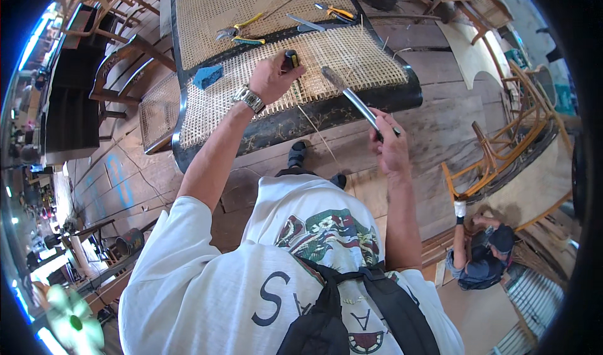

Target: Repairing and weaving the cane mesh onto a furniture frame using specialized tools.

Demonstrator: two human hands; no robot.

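Observation:
My left hand [274, 78] is closed round the black and yellow handle of a screwdriver [291, 60], held upright over the near border of a woven cane panel [232, 103]. Its tip seems to meet the weave, though I cannot make out the contact. In my right hand [391, 144] is a hammer [359, 106] with a shiny metal shaft; its dark head hangs right of the screwdriver, apart from it. A dark, curved wooden frame [276, 132] surrounds the cane. One loose cane strand [320, 135] trails from the border toward my feet.
Pliers with yellow handles [248, 23], a knife-like blade [306, 22] and orange-handled pliers [339, 12] lie on the cane. A blue block [208, 76] sits at its left. Wooden chairs [129, 72] stand left, chair frames [502, 147] right. Another person [483, 257] works at lower right.

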